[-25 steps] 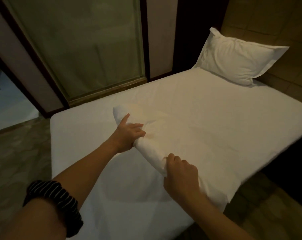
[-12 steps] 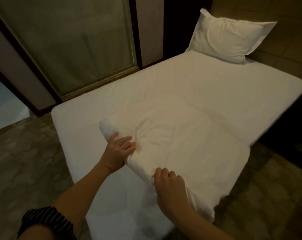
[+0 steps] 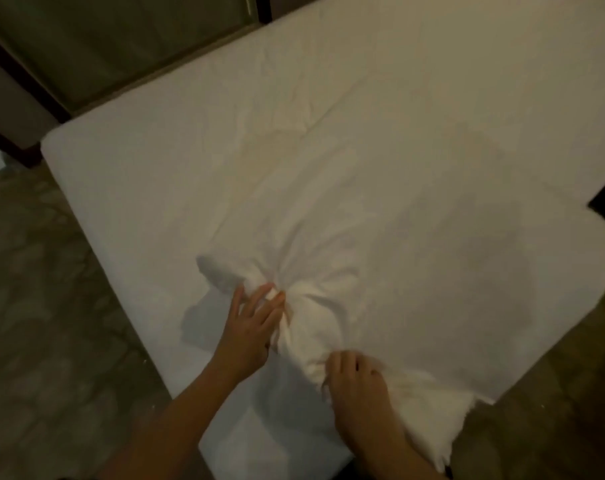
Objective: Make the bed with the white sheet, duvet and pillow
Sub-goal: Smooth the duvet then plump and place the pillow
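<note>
One duvet (image 3: 415,237) bunched on bed (image 3: 138,174); mottled floor (image 3: 44,306).

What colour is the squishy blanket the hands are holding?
Plain white, with no pattern. The duvet shows best in the head view.

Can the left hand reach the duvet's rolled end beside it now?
Probably yes: the rolled end lies just past the left hand, nothing between them, but that hand grips the duvet and must let go first.
</note>
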The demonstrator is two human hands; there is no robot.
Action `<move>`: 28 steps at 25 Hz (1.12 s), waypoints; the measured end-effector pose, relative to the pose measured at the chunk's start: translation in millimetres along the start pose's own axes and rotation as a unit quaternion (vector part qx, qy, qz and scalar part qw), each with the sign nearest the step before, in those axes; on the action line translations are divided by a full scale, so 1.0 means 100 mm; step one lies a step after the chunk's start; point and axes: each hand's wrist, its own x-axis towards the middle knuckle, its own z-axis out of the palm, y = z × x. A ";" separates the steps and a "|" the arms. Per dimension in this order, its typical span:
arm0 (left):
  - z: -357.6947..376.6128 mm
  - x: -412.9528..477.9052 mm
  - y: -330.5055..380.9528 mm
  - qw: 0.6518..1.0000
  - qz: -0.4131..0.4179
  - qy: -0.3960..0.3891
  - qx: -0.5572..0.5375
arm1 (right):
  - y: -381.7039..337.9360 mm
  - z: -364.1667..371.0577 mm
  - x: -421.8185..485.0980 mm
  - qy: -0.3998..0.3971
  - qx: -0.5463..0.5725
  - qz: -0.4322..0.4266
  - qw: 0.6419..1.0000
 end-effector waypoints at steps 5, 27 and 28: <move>-0.35 0.27 0.16 0.988 -0.119 0.064 -0.071 | -0.05 -0.09 0.04 -0.114 0.063 0.053 0.990; 0.15 1.45 0.31 0.823 -0.562 -0.084 0.022 | 1.35 -0.42 2.61 0.028 -0.099 -0.286 0.953; 0.18 1.46 0.27 0.813 -0.577 -0.082 0.020 | 1.36 -0.37 2.61 0.025 -0.090 -0.284 0.954</move>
